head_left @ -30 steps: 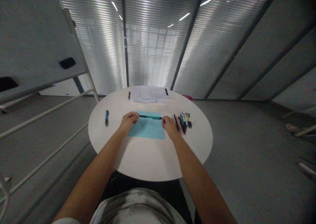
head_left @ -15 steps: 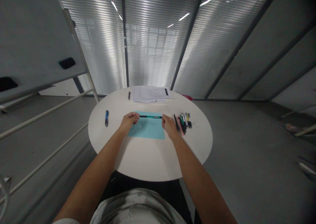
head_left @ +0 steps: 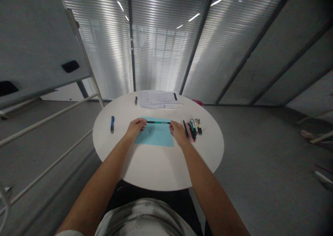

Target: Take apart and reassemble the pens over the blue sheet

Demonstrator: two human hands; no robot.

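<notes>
A green and black pen [head_left: 158,122] is stretched level between my two hands, over the upper part of a light blue sheet of paper [head_left: 154,135]. My left hand [head_left: 137,127] pinches its left end, fingers closed. The right end sits between the closed fingers of my right hand [head_left: 177,131]. Just right of that hand lies a bunch of several pens and markers [head_left: 193,129] in black, pink, green, white and yellow. Off to the left, a blue and black pen [head_left: 112,124] rests alone on the table.
The round white table [head_left: 158,173] carries a stack of printed papers [head_left: 158,99] at its far side, with a dark pen [head_left: 136,100] beside it. A whiteboard on a white metal frame [head_left: 96,86] stands at the left. Glass panels with blinds [head_left: 158,48] rise behind.
The pen seems slightly rolled or turned between my fingers, its markings showing differently. Both hands stay in nearly the same place.
</notes>
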